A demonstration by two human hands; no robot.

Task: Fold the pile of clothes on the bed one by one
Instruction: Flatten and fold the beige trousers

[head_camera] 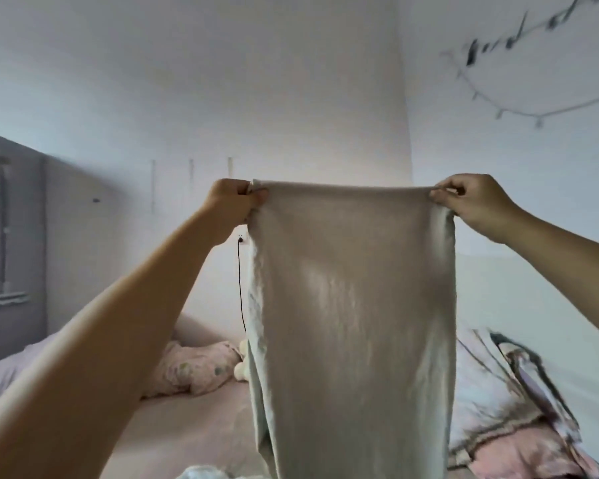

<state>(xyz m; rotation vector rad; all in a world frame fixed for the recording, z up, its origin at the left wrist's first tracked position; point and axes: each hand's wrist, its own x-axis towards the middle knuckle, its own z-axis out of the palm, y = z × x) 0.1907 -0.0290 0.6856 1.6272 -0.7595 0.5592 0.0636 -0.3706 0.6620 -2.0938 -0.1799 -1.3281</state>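
Both hands, left hand (234,202) and right hand (474,202), are pinching grey garment (353,305) up, blocking the bed (194,420), pink pillow (194,368) behind.

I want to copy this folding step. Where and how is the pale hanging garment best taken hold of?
Grip the pale garment at the two ends of its top edge, coming in from each side, as the left hand and right hand do now with pinching fingers. That edge is stretched straight and level, so the cloth hangs flat below it, which probably makes it easy to lay down.
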